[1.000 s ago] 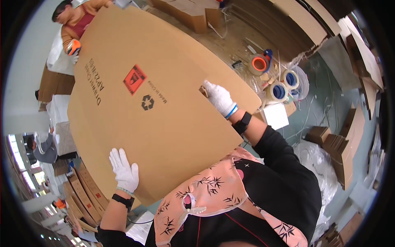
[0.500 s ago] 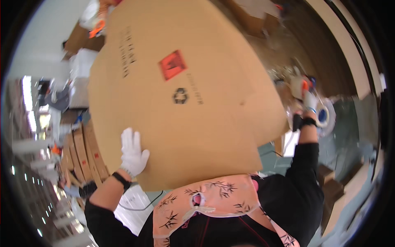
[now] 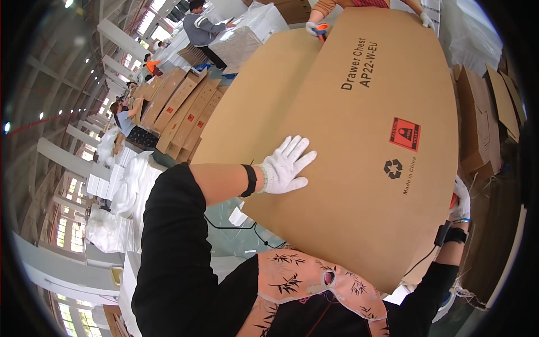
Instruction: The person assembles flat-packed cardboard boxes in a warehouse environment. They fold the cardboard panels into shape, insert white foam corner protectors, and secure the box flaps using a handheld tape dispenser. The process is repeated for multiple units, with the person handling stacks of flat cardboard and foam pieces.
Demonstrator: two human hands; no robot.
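Observation:
A large brown cardboard carton (image 3: pixel 325 163) fills the middle, with dark print, a red warning label (image 3: pixel 405 134) and a recycling mark on its top. My left hand (image 3: pixel 285 167), in a white knit glove, lies flat on the carton, fingers spread. At the carton's right edge my gloved right hand (image 3: pixel 462 200) is closed around a tool with an orange-red part (image 3: pixel 453 200); most of it is hidden by the hand and carton. Across the carton, a co-worker's gloved hand holds an orange and blue tool (image 3: pixel 321 31); their other gloved hand (image 3: pixel 427 21) rests near the far right corner.
Flattened cartons (image 3: pixel 187 115) lean in rows at the left. White foam sheets and wrapping (image 3: pixel 126 194) are piled nearer me. Open cardboard boxes (image 3: pixel 480 121) stand to the right. A black cable (image 3: pixel 227 227) hangs at my left. Other people work farther back.
My view has turned, so the carton sits farther right and the co-worker shows at its far end. My left hand is farther in on the carton; my right hand has come to its right edge.

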